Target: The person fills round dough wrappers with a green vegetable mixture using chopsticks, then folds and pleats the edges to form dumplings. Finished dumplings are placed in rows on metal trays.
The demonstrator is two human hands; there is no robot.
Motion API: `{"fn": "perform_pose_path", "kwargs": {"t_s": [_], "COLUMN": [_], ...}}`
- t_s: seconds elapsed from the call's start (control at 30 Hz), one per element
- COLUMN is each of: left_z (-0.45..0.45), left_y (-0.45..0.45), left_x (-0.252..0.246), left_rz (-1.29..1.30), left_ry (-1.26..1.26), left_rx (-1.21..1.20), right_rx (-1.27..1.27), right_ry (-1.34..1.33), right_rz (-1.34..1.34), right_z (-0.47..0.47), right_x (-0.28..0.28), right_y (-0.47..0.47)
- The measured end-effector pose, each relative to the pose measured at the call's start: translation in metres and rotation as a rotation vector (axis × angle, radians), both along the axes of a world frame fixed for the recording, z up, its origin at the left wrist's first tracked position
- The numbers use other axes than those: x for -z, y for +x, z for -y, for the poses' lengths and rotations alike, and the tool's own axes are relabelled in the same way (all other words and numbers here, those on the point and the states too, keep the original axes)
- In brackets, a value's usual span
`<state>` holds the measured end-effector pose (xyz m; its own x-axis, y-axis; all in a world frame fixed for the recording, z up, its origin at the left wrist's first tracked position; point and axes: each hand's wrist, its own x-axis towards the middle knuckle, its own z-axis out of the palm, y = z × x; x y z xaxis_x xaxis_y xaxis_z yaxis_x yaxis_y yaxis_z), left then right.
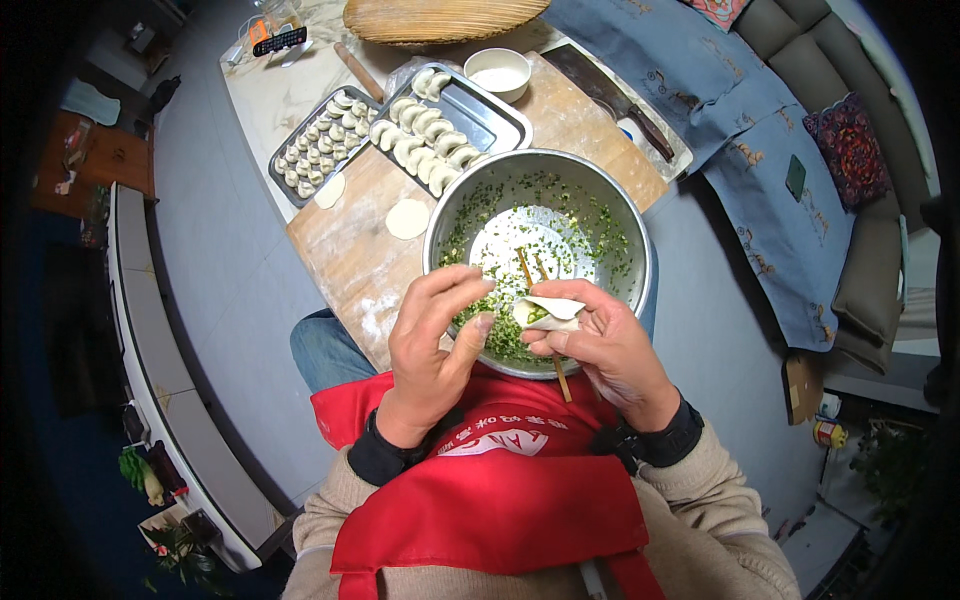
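Note:
My right hand (611,337) holds a dumpling (551,313) whose wrapper is folded over green filling, its left end open. To the left, my left hand (439,337) is empty, with fingers and thumb apart. Both are over the near part of a large steel bowl (637,225) with chopped green filling (504,337) along its near side and bits stuck to its wall. A pair of wooden chopsticks (562,379) leans in the bowl. Round dough wrappers (407,219) lie on the floured wooden board (337,247). Larger dumplings (424,124) sit in rows on a metal tray (517,124).
A second tray (281,187) holds small dumplings. Behind the bowl are a white bowl of flour (497,73), a rolling pin (358,71) and a woven tray (450,19). A cleaver (600,90) lies at the right edge. A remote control (280,42) is at the far left.

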<state>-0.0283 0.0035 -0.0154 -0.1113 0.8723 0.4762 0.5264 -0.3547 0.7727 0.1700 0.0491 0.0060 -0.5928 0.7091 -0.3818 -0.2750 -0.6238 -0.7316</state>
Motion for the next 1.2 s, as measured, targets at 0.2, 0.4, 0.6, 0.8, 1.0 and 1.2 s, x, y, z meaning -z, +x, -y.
{"fn": "perform_pose_path", "kwargs": {"t_s": [0.2, 0.4, 0.6, 0.8, 1.0, 1.2], "left_z": [0.005, -0.002, -0.001, 0.010, 0.011, 0.009], "left_y": [0.013, 0.016, 0.031, 0.014, 0.020, 0.024], "left_x": [-0.001, -0.004, -0.007, -0.003, -0.002, -0.006], "left_rz": [-0.052, -0.145, 0.476, 0.484, 0.276, 0.116], "left_ry": [0.077, 0.129, -0.063, -0.294, -0.184, -0.051], "left_rx": [0.051, 0.063, -0.074, 0.106, 0.074, -0.003], "right_rx": [-0.011, -0.026, -0.009, 0.032, 0.049, 0.033], "right_ry": [0.028, 0.057, 0.003, -0.032, -0.029, -0.056], "right_rz": [-0.065, -0.072, -0.086, -0.140, -0.163, -0.157], "right_z": [0.002, 0.005, 0.004, 0.006, 0.007, 0.008], "right_x": [0.000, 0.005, 0.003, 0.001, 0.006, 0.006], "right_y": [-0.002, 0.001, 0.003, 0.003, 0.000, 0.000]}}
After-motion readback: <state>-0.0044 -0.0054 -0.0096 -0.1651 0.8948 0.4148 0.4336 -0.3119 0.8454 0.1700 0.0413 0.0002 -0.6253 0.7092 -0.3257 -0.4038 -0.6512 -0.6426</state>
